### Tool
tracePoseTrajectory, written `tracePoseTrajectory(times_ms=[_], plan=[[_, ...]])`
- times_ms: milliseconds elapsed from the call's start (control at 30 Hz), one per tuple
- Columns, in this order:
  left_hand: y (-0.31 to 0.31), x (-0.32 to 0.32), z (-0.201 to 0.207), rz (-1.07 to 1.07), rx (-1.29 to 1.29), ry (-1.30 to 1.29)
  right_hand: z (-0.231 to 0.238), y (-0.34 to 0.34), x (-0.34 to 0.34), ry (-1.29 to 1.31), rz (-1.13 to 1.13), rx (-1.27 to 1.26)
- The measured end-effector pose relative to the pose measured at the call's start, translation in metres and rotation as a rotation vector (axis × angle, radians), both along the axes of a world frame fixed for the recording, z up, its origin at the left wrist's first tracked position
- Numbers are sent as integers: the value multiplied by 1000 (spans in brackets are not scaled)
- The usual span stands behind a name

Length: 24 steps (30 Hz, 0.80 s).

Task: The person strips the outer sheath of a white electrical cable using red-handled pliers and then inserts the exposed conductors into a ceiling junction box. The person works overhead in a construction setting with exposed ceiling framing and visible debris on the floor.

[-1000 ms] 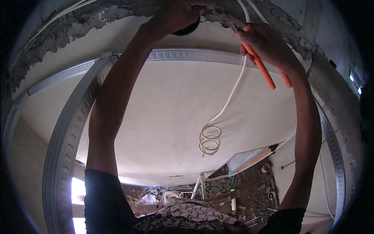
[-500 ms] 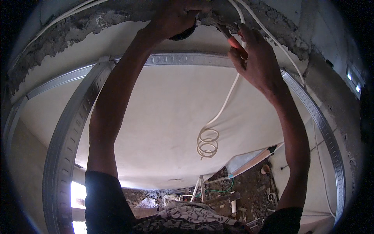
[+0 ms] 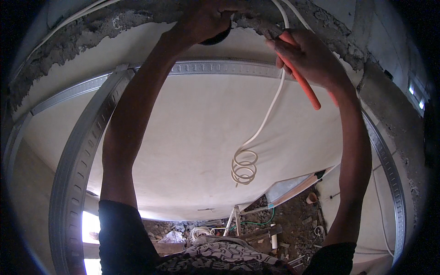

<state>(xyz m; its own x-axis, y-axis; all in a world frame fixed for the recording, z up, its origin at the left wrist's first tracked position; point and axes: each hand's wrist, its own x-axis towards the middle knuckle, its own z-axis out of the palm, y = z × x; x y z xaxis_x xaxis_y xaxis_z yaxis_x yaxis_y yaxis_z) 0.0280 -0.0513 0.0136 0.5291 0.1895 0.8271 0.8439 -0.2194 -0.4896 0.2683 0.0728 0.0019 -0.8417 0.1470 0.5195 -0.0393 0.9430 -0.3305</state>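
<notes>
Frame [image 3: 224, 67] up, cable [image 3: 271, 107] loose

The right hand [image 3: 314, 57] is closed round the red pliers [image 3: 306, 90], raised by the rough plaster [image 3: 332, 27]; whether they grip anything, I cannot tell. The left hand [image 3: 204, 20] is bent beside a black round thing [image 3: 216, 40], its hold unclear. The cable passes the right hand; its coil [image 3: 244, 166] hangs unfixed.

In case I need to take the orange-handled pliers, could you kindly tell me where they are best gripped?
Probably by the orange handle, near its free lower end, coming from below: it is straight and slants down to the right, sticking out bare, while the right hand covers the part above.
</notes>
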Motion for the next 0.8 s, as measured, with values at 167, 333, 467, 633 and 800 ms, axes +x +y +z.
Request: tracePoseTrajectory(times_ms=[167,333,467,633,800], plan=[[3,-3,3,-46,-7,42,19,15,5,-204,79,-142],[1,1,-1,-62,-54,-46,-3,13,-3,328,16,213],[2,2,-1,-66,-11,-5,-2,14,-2,286,36,427],[-1,-3,0,-15,-42,-16,12,23,-1,52,-10,384],[0,0,0,-43,-99,-89,10,18,5,-214,214,-466]])
